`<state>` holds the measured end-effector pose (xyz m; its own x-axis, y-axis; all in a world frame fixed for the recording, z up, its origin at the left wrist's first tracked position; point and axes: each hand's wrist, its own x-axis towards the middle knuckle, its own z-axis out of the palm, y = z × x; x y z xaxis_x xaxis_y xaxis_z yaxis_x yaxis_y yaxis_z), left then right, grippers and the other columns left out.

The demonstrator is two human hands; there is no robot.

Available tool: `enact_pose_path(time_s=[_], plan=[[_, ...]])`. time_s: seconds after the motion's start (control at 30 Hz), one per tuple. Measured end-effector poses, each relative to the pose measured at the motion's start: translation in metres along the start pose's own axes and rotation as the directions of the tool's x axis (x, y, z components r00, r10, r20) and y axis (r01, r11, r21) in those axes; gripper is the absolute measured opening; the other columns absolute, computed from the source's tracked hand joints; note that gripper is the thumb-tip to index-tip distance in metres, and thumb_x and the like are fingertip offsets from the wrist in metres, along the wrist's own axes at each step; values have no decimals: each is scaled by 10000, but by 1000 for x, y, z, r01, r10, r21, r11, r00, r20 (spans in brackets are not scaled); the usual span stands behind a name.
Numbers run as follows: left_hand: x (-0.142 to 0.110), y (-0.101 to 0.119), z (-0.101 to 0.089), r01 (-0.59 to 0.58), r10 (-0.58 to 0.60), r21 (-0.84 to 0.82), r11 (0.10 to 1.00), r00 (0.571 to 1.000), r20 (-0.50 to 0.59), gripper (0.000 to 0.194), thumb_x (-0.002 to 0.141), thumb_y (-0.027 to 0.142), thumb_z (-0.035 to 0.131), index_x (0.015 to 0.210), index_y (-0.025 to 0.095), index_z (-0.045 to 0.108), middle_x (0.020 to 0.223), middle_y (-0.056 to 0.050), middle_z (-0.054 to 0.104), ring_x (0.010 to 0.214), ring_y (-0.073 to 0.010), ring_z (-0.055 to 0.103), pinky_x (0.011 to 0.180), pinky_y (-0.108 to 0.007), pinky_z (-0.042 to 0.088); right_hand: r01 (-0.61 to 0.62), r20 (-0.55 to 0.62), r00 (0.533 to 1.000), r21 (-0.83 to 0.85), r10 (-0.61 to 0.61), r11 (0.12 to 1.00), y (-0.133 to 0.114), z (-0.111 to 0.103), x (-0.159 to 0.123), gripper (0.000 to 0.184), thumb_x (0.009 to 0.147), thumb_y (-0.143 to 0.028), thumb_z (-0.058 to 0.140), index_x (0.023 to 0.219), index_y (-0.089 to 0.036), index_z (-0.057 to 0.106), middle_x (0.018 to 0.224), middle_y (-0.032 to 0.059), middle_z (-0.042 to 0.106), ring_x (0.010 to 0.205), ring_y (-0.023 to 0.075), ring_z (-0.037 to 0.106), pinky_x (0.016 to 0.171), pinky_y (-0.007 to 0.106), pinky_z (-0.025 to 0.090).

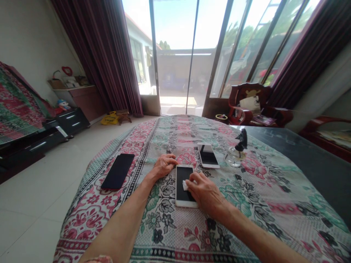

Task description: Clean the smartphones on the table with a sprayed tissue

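Note:
A white smartphone [184,204] with a dark screen lies flat on the patterned tablecloth in front of me. My right hand [207,191] pinches a small folded white cloth or tissue [185,185] and presses it to the screen. At the phone's upper left corner rests my left hand [164,164], its fingers bent together against the edge. A second white smartphone [208,156] lies just beyond, to the right. Farther right stands a clear spray bottle [234,155] with a black trigger head. To the left of my left forearm is a black phone [118,171], face up.
The tablecloth [153,226] covers a round-edged table. A dark table [296,157] adjoins it on the right, with a carved wooden chair [249,104] behind. Glass doors [175,73] stand ahead. On the floor at the left are a yellow bag [110,118] and black drawers [71,122].

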<state>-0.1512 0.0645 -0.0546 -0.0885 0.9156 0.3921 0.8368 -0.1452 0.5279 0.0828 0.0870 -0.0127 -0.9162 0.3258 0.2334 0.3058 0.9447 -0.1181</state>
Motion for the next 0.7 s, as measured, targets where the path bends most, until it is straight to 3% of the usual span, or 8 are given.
enact_pose_path(time_s=[0.17, 0.4, 0.53, 0.7], plan=[[0, -1, 0, 8, -8, 4, 1000, 1000, 2, 287, 764, 89, 538, 837, 248, 764, 1067, -20, 682, 1006, -180, 622, 994, -318, 434, -1, 11, 1000, 74, 0, 997, 19, 4, 22, 239, 941, -196, 462, 820, -192, 669, 855, 48, 564, 792, 154, 515, 701, 243, 399], [0, -8, 3, -21, 21, -14, 1000, 1000, 0, 273, 773, 97, 537, 839, 237, 761, 1074, -23, 679, 1009, -172, 618, 983, -296, 440, -59, -25, 998, 26, 59, 998, 28, 13, 65, 187, 923, -148, 477, 880, -160, 659, 868, 53, 566, 823, 148, 521, 744, 245, 393], [0, -7, 2, 3, -2, -8, 1000, 1000, 19, 274, 778, 100, 542, 857, 242, 763, 1100, -26, 671, 1030, -178, 614, 987, -302, 442, 2, -9, 1000, 4, -2, 1000, 18, 11, 55, 211, 934, -175, 461, 831, -176, 646, 861, 45, 551, 808, 148, 502, 732, 245, 389], [0, -2, -1, 8, -8, -4, 1000, 999, 37, 281, 782, 91, 535, 849, 236, 766, 1091, -32, 671, 1023, -181, 615, 987, -306, 439, 62, 33, 997, 85, -65, 994, -4, 2, 19, 221, 938, -176, 453, 819, -181, 639, 864, 50, 549, 798, 152, 488, 704, 238, 388]])
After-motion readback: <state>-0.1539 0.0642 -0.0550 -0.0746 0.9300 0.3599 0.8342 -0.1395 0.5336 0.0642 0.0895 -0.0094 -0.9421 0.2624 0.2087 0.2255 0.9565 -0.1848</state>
